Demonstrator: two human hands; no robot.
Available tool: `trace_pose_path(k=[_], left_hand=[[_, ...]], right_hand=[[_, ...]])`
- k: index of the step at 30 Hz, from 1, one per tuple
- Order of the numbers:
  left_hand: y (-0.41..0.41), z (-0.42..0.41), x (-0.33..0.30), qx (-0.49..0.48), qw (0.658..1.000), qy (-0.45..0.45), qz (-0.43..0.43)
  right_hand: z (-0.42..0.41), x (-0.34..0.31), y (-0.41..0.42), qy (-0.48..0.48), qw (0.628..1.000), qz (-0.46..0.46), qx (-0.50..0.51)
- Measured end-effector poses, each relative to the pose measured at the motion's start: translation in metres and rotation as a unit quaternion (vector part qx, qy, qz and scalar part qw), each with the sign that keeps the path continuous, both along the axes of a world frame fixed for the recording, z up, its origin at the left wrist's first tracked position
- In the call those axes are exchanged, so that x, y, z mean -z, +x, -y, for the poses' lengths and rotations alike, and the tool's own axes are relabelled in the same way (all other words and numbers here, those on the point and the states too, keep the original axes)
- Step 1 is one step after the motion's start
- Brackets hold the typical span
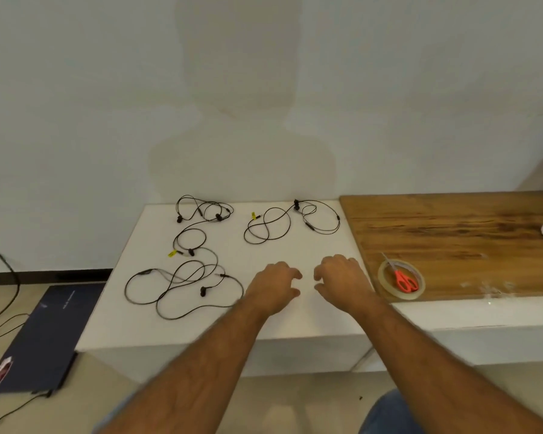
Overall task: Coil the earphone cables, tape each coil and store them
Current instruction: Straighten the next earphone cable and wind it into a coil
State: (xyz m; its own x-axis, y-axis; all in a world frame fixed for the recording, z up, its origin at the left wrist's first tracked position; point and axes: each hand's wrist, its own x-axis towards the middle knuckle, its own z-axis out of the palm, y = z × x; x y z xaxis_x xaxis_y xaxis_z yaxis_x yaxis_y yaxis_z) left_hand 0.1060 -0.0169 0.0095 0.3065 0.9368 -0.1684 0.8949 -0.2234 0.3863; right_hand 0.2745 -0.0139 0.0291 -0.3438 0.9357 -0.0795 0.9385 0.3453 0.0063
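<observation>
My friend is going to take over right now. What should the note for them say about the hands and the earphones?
Left hand: hangs over the white table, fingers loosely curled, holding nothing.
Right hand: the same, just beside it, holding nothing.
Earphones: all loose and uncoiled on the white table. One far earphone lies ahead of the hands; the tangled earphones at the left overlap, so I cannot count them for sure.
Tape roll: on the wooden board at the right, with the orange scissors lying across it.
Done: nothing yet.
Left: coil every cable, tape each coil, store them.
</observation>
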Motion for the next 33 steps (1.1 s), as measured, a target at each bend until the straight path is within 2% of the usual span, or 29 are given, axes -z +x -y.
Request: trace_pose_path(k=[4, 8, 11, 14, 19, 23, 27, 30, 31, 33], left_hand=[[-0.039, 0.011, -0.013, -0.04, 0.999, 0.023, -0.008], [-0.102, 0.021, -0.009, -0.167, 0.985, 0.037, 0.011], [-0.146, 0.035, 0.008, -0.278, 0.96, 0.037, 0.017], [-0.164, 0.046, 0.025, -0.338, 0.939, 0.037, 0.053], [-0.153, 0.035, 0.025, -0.301, 0.948, 0.06, 0.081], [-0.15, 0.041, 0.03, -0.214, 0.976, -0.043, 0.03], [-0.151, 0.047, 0.028, -0.163, 0.982, -0.073, -0.065], [-0.145, 0.056, 0.019, -0.139, 0.985, -0.087, -0.047], [-0.143, 0.059, 0.014, -0.135, 0.988, -0.074, -0.033], [-0.141, 0.06, -0.003, -0.145, 0.989, -0.034, 0.025]], right_hand=[[0.006, -0.008, -0.041, -0.004, 0.999, -0.031, -0.009], [0.012, -0.004, -0.087, -0.039, 0.995, -0.095, 0.011], [0.015, 0.008, -0.121, -0.074, 0.978, -0.181, 0.075], [0.013, 0.025, -0.152, -0.094, 0.956, -0.234, 0.15], [0.002, 0.043, -0.181, -0.109, 0.958, -0.171, 0.201], [-0.003, 0.046, -0.182, -0.134, 0.95, -0.157, 0.233], [-0.009, 0.039, -0.16, -0.128, 0.915, -0.269, 0.274], [-0.018, 0.017, -0.133, -0.09, 0.854, -0.409, 0.31], [-0.022, 0.006, -0.122, -0.065, 0.842, -0.431, 0.319], [-0.028, -0.016, -0.098, -0.021, 0.852, -0.416, 0.316]])
